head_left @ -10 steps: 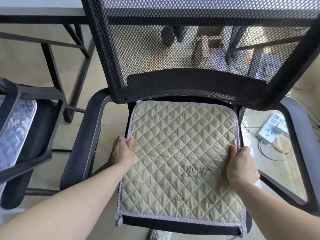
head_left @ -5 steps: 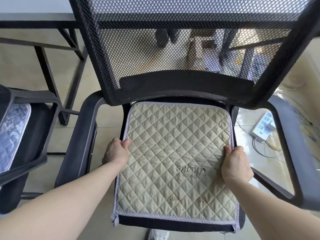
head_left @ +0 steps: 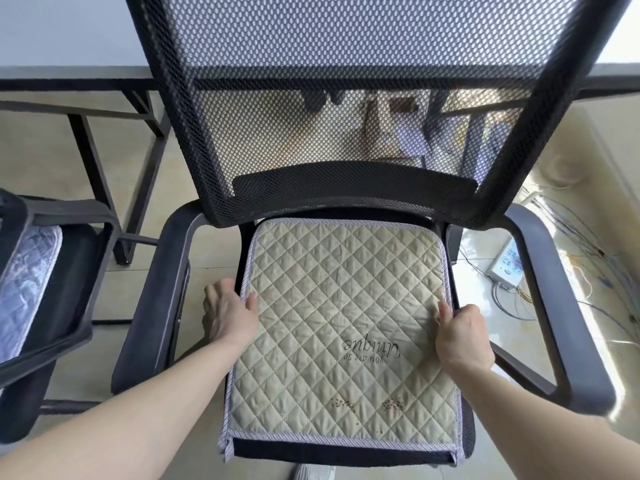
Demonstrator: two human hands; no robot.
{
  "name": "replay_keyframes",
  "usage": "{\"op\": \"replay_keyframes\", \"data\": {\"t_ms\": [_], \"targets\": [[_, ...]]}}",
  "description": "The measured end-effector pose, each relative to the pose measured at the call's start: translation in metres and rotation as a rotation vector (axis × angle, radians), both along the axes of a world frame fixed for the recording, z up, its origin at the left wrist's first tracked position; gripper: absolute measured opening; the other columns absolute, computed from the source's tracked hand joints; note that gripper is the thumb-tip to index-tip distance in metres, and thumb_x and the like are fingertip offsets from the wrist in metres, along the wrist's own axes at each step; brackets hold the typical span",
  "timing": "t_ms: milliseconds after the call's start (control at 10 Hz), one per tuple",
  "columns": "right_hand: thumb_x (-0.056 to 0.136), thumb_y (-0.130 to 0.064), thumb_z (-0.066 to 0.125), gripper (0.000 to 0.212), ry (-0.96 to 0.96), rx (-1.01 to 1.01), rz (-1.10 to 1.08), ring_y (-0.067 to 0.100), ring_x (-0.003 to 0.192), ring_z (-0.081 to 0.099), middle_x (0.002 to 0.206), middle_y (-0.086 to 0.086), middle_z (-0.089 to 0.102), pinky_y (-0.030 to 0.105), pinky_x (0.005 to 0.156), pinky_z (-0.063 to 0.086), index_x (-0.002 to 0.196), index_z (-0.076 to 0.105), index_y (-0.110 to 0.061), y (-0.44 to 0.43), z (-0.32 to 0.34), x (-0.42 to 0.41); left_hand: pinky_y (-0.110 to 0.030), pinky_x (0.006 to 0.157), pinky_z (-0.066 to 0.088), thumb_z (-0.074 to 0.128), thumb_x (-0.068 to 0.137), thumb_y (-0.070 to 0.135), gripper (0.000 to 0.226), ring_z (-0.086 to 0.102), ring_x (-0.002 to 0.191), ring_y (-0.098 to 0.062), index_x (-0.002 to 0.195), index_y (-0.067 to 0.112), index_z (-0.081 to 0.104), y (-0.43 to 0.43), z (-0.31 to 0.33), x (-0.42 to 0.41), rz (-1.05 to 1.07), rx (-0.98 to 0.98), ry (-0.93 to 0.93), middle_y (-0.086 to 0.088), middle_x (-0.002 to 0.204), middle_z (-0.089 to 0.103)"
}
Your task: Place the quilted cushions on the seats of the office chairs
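A beige quilted cushion (head_left: pixel 346 306) with striped piping lies flat on the seat of a black mesh-back office chair (head_left: pixel 346 98). Its back edge reaches the backrest, and its front left corner hangs slightly over the seat front. My left hand (head_left: pixel 230 313) is at the cushion's left edge, fingers spread, with only the thumb resting on the fabric. My right hand (head_left: pixel 462 336) pinches the right edge, thumb on top and fingers curled under. A second chair (head_left: pixel 79 271) at the left carries a blue-grey quilted cushion (head_left: pixel 24 289).
The chair's armrests (head_left: pixel 166 289) flank both hands closely. A dark-framed desk (head_left: pixel 69 74) stands behind the chairs. On the floor at the right lie a white power strip (head_left: pixel 507 268) and several loose cables (head_left: pixel 588 289).
My left hand has loosened from the cushion's left edge and its fingers have spread. The right hand keeps its hold. The cushion has stayed flat on the seat.
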State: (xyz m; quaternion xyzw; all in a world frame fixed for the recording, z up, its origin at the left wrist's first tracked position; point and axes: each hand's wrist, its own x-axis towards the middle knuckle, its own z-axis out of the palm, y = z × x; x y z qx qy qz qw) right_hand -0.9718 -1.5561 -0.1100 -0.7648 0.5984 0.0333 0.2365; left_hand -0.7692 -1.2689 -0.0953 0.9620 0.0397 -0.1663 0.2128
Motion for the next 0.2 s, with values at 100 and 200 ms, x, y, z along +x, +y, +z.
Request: {"op": "replay_keyframes", "data": {"t_ms": [100, 200], "targets": [[0.098, -0.053, 0.043, 0.049, -0.084, 0.019, -0.015, 0.034, 0.092, 0.055, 0.105, 0.016, 0.056, 0.048, 0.079, 0.049, 0.102, 0.051, -0.004, 0.004, 0.018, 0.001, -0.052, 0.101, 0.040, 0.053, 0.095, 0.035, 0.054, 0.041, 0.129, -0.034, 0.141, 0.014, 0.034, -0.003, 0.014, -0.006, -0.044, -0.048, -0.013, -0.010, 0.146, 0.029], [0.097, -0.056, 0.039, 0.057, -0.104, 0.000, 0.010, 0.033, 0.100, 0.053, 0.115, 0.017, 0.053, 0.045, 0.083, 0.047, 0.114, 0.052, -0.003, 0.017, 0.045, 0.007, -0.049, 0.107, 0.036, 0.051, 0.096, 0.038, 0.061, 0.036, 0.134, -0.029, 0.148, 0.014, 0.028, -0.011, 0.032, -0.014, -0.135, -0.117, -0.026, -0.004, 0.152, 0.024]]}}
